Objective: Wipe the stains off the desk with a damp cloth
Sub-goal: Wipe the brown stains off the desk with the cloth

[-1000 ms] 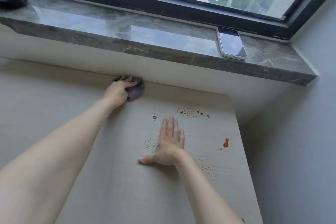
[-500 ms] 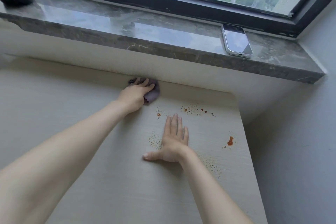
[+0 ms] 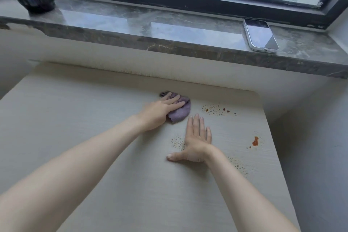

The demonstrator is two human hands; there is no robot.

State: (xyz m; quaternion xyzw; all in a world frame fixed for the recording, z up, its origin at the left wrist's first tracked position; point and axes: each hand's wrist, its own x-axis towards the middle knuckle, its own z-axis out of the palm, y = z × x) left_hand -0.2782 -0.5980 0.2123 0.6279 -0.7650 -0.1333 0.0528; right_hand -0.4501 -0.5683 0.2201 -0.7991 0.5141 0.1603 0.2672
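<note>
The left hand (image 3: 160, 114) has slid the purple cloth (image 3: 179, 114) rightward and nearer, off the far edge of the bench (image 3: 94, 128). Nearest, the right hand (image 3: 195, 141) lies flat, fingers straight, holding nothing, with an orange blot (image 3: 255, 141) to its right. Just beyond, the left hand presses the cloth down with nearly straight fingers, left of the speckled stains (image 3: 216, 109). Farthest, a phone (image 3: 260, 35) lies on the windowsill (image 3: 131, 24).

The table (image 3: 113, 175) looks matt, with fine wood-like grain; the purple cloth (image 3: 179, 114) is soft, napped fabric; the windowsill (image 3: 169, 30) is glossy veined stone; the phone (image 3: 260, 35) has a shiny glass face.
</note>
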